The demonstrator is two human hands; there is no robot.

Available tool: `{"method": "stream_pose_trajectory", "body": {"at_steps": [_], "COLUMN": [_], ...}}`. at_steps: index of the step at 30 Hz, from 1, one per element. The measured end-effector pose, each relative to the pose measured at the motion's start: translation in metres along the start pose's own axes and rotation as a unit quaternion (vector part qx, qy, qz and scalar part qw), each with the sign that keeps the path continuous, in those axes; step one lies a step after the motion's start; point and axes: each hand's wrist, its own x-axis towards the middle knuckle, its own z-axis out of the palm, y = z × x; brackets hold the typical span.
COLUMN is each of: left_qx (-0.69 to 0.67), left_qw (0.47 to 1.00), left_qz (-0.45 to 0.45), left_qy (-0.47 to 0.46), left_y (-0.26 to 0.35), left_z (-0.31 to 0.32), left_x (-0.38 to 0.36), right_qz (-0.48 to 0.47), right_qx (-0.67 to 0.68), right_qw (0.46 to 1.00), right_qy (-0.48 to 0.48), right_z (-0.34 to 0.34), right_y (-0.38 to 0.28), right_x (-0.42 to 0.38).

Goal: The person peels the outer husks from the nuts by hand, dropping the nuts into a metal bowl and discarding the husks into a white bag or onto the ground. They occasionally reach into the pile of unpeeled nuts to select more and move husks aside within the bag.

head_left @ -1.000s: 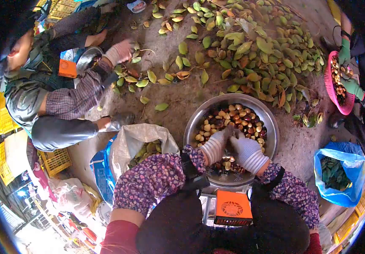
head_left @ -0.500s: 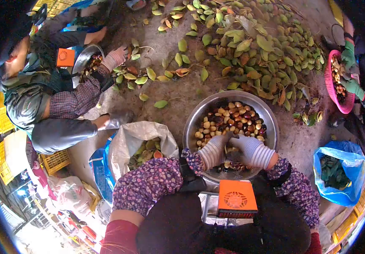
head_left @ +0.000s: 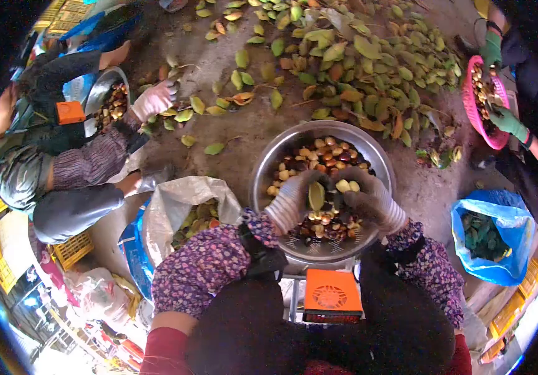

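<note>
Both my hands wear striped gloves with dark palms and are above a perforated metal bowl point(head_left: 260, 181). Brown and pale seeds point(head_left: 328, 150) fill much of the bowl. In my left hand point(head_left: 294, 199) is a green pod shell point(head_left: 316, 195), its pale inner side turned up. Across from it, my right hand point(head_left: 372, 199) has its fingers curled round pale seeds point(head_left: 347, 185). The two hands are slightly apart, with more seeds visible below them.
A heap of green pods point(head_left: 375, 81) spreads over the floor beyond the bowl. An open white sack point(head_left: 169, 194) with pods stands at left, a blue bag point(head_left: 518, 215) at right. Co-workers sit on both sides, one by a metal bowl, another with a pink basket point(head_left: 472, 103).
My hands, close together before, have drawn apart. The pod shell and the pale seeds now show in them. The whole view has shifted somewhat.
</note>
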Motion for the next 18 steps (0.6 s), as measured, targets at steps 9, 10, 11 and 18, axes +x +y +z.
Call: {"method": "stream_pose_trajectory", "body": {"at_steps": [9, 10, 11, 18], "left_qx": [-0.569, -0.565, -0.564, 0.119], "left_qw": [0.774, 0.78, 0.781, 0.98], "left_qz": [-0.081, -0.087, -0.084, 0.16], "left_qy": [-0.264, -0.256, -0.254, -0.012], "left_y": [-0.004, -0.008, -0.002, 0.036], "left_z": [0.006, 0.002, 0.007, -0.054], "left_x": [-0.005, -0.005, -0.013, 0.019], "right_qz": [-0.436, -0.44, -0.439, -0.226], "right_qx": [-0.524, -0.522, -0.508, -0.142], "right_qw": [0.731, 0.731, 0.741, 0.943], "right_qy": [0.022, 0.02, 0.009, 0.199], "right_z": [0.033, 0.038, 0.041, 0.023], "right_y": [0.012, 0.006, 0.001, -0.002], "right_x": [0.02, 0.019, 0.017, 0.006]}}
